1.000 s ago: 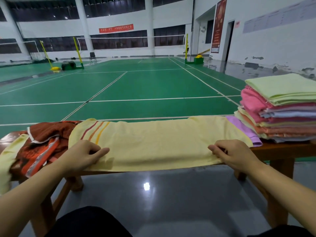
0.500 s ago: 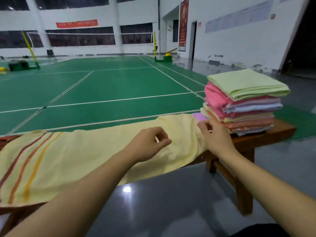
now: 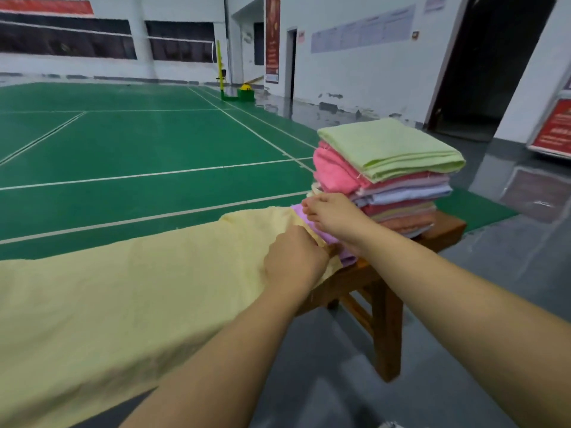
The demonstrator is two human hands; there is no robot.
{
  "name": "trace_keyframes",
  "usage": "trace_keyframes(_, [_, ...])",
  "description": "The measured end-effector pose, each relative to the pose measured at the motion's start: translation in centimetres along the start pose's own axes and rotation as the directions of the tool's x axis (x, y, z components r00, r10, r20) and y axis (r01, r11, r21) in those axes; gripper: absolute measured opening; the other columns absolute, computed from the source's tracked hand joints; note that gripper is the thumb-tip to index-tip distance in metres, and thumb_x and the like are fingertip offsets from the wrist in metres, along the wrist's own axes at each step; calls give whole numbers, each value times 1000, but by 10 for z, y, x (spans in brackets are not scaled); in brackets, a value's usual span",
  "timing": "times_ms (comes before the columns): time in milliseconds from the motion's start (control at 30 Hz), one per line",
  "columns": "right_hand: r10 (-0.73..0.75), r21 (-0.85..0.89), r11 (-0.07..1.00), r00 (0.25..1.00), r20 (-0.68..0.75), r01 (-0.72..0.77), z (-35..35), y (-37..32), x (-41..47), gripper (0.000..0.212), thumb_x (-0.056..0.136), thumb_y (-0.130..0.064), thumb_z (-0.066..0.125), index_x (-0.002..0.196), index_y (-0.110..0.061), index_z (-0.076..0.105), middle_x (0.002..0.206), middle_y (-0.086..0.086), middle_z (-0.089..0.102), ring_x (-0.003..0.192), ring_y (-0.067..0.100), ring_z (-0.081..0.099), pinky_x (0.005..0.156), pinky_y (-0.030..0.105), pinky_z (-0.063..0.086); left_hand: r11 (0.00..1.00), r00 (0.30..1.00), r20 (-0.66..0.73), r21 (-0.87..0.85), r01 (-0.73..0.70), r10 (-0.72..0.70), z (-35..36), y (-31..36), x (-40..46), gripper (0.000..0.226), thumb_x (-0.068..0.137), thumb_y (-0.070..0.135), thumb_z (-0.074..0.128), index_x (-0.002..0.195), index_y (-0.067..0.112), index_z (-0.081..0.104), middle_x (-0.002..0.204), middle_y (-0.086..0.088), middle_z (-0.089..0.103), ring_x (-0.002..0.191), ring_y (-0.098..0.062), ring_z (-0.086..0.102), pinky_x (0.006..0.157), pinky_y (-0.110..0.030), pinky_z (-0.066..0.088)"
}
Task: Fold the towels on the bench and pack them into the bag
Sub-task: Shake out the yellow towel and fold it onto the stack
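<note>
A long pale yellow towel (image 3: 129, 298) lies spread along the wooden bench (image 3: 364, 279), folded lengthwise. Both hands are at its right end. My left hand (image 3: 293, 261) has its fingers curled down on the near right corner of the yellow towel. My right hand (image 3: 333, 217) pinches the far right corner, where a purple towel (image 3: 346, 257) shows underneath. Just right of the hands stands a stack of several folded towels (image 3: 401, 186), light green on top, pink below. No bag is in view.
The bench ends just past the stack, with its legs (image 3: 386, 329) below. Grey glossy floor lies in front and to the right. Green court flooring stretches behind the bench. A dark doorway (image 3: 488, 63) opens at the back right.
My view has swung right along the bench. My left hand has travelled from the towel's left end to its right end beside my right hand, which moved to the far corner.
</note>
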State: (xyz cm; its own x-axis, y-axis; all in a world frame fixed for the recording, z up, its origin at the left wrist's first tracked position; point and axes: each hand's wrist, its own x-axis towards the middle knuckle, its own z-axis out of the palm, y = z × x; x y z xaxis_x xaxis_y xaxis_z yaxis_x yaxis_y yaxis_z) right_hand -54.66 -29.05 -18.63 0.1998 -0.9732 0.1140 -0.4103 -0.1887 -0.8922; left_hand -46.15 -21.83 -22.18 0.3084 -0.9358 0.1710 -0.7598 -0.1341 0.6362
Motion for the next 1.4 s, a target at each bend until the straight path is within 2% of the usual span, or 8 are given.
trace_keyframes(200, [-116, -162, 980, 993, 7, 116, 19, -23, 36, 35, 105, -17, 40, 131, -7, 62, 136, 9, 62, 122, 20, 56, 112, 41, 41, 991, 999, 53, 133, -12, 5, 1, 3, 4, 37, 84, 55, 68, 89, 22, 52, 104, -3, 71, 97, -30, 68, 66, -30, 36])
trace_keyframes(367, [-24, -413, 910, 998, 58, 46, 36, -33, 82, 26, 103, -22, 44, 88, -9, 62, 86, 15, 62, 77, 23, 51, 69, 28, 48, 1000, 994, 108, -12, 5, -4, -7, -1, 2, 27, 88, 36, 57, 104, 16, 65, 107, -8, 71, 102, -35, 66, 70, -33, 41])
trace_keyframes(600, [156, -686, 724, 986, 63, -71, 57, -23, 117, 62, 102, -53, 46, 132, 1, 58, 132, 20, 62, 120, 36, 57, 103, 37, 43, 957, 973, 226, -273, 98, -35, -16, -9, 17, 29, 88, 40, 53, 77, 17, 66, 85, -3, 72, 87, -30, 66, 77, -38, 56])
trace_keyframes(733, [161, -758, 646, 987, 22, -88, 65, -16, 130, 58, 85, -70, 62, 78, -12, 61, 78, 5, 64, 91, 31, 62, 82, 33, 46, 888, 963, 266, -428, 166, -51, -19, -10, 20, 29, 74, 44, 45, 75, 20, 62, 75, -5, 73, 81, -33, 71, 80, -46, 59])
trace_keyframes(833, [186, -788, 613, 979, 78, -54, 69, -12, 129, 64, 78, -70, 71, 82, -6, 67, 69, 6, 61, 75, 29, 60, 71, 32, 49, 822, 947, 316, -521, 228, -62, -18, -16, 23, 23, 89, 38, 52, 75, 22, 60, 60, -4, 69, 71, -33, 74, 83, -50, 60])
trace_keyframes(967, [139, -686, 727, 982, 130, -12, 62, -7, 131, 46, 79, -51, 81, 102, -11, 80, 94, 10, 76, 89, 29, 71, 83, 38, 59, 743, 928, 362, -597, 302, -86, -23, -27, 30, 14, 95, 24, 69, 92, 11, 70, 75, -7, 72, 68, -24, 73, 87, -43, 60])
trace_keyframes(1067, [105, -571, 820, 991, 88, -36, 53, -10, 131, 41, 83, -46, 80, 98, -8, 78, 89, 8, 75, 69, 19, 64, 65, 28, 53, 632, 903, 416, -673, 384, -105, -28, -31, 28, 15, 94, 14, 71, 107, 7, 69, 89, -9, 68, 64, -15, 65, 80, -33, 61])
trace_keyframes(1400, [91, 178, 979, 994, 64, -101, 54, -21, 123, 15, 80, -3, 82, 89, -13, 76, 87, 13, 74, 74, 23, 66, 71, 34, 56, 323, 861, 503, -804, 500, -82, -56, -41, 16, 24, 96, 1, 62, 119, 5, 68, 98, -12, 66, 76, -16, 62, 56, -21, 54])
